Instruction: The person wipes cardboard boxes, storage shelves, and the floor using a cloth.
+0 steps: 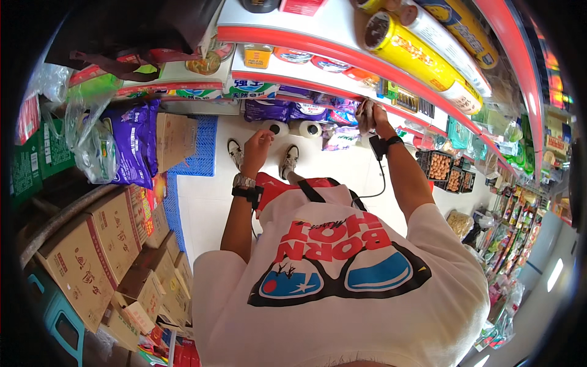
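Observation:
My right hand is closed round a crumpled grey-brown cloth at the front edge of a lower shelf. Close beside the cloth are small dark and gold boxes on that shelf. My left hand hangs in front of the shelves with its fingers loosely curled in, and nothing shows in it. Two white rolls with dark centres stand on the floor just beyond it. Purple packages are on the bottom level behind them.
Red-edged shelves curve across the front, bearing yellow canisters. Stacked cartons and a purple bag stand at left, near a blue floor mat. Black egg crates sit at right. A cable hangs from my right wrist.

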Motion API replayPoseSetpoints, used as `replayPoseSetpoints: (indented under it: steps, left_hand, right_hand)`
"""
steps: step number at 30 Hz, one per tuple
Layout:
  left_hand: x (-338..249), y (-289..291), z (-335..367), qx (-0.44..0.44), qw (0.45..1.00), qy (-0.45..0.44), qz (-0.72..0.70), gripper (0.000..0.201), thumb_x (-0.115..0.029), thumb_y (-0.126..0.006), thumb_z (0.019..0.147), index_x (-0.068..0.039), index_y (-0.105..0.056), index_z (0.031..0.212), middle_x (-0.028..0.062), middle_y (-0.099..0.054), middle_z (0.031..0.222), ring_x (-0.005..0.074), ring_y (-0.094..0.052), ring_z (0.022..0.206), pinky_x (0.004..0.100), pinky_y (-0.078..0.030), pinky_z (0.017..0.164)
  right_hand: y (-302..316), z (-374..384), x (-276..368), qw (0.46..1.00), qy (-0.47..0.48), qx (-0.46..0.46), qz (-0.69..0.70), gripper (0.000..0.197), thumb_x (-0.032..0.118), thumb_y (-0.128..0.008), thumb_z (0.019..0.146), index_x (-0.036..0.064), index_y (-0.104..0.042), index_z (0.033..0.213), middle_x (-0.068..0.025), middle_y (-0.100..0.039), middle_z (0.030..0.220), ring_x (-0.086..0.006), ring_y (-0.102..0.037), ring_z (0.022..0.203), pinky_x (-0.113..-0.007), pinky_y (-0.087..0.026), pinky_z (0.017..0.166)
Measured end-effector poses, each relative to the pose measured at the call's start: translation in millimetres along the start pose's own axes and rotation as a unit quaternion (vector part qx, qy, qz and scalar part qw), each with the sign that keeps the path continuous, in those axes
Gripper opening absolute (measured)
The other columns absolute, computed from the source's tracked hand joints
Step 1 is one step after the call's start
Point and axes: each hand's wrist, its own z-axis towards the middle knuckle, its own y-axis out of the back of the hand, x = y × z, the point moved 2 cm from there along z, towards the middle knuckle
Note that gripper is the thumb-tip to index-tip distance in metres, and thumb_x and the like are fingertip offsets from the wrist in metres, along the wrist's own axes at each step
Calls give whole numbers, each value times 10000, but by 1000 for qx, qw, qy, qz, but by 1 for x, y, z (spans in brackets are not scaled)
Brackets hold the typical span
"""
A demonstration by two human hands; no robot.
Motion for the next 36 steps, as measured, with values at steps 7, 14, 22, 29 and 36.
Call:
replayPoseSetpoints:
  steps: [7, 14, 22, 29, 36]
  left_hand:
    - [45, 47, -20, -40, 997, 64, -22, 174, -142, -676, 1178, -75, -810, 1266, 81, -880, 1091, 215, -859, 1036, 368, -659, 914]
    - [40, 151, -34, -56, 998, 33, -1, 182, -33, -668, 1157, -57, -788, 1292, 82, -855, 1102, 196, -833, 1003, 350, -662, 899]
    - [60, 276, -75, -87, 994, 56, 18, 169, -81, -635, 1207, -11, -768, 1285, 101, -853, 1130, 211, -826, 1019, 362, -654, 952]
    - [72, 326, -114, -103, 989, 41, 93, 174, -94, -623, 1205, -31, -764, 1285, 107, -858, 1086, 233, -834, 986, 376, -646, 923]
    - [72, 276, -144, -76, 993, 48, 79, 192, -91, -618, 1189, -7, -759, 1289, 110, -865, 1112, 239, -839, 1024, 371, -643, 930]
  right_hand:
    - [-99, 12, 10, 934, 9, -161, -318, 732, 693, -665, 1086, 57, -841, 1402, -249, -823, 1432, -439, -775, 1361, -498, -597, 1159]
    - [-336, -2, -10, 932, 82, -55, -350, 691, 609, -577, 1134, 3, -872, 1283, -292, -851, 1283, -489, -813, 1224, -550, -617, 1046]
    - [-568, -69, 20, 914, 192, 3, -358, 536, 536, -649, 1118, 57, -880, 1188, -237, -870, 1184, -442, -825, 1176, -539, -626, 1034]
    - [-543, -81, 33, 960, 147, 164, -172, 359, 335, -701, 1156, 42, -843, 1308, -159, -867, 1269, -284, -801, 1142, -401, -632, 1017]
    - [-338, -93, 49, 950, 123, 241, -158, 421, 259, -449, 1283, -11, -763, 1206, -150, -826, 1006, -255, -803, 798, -358, -707, 734]
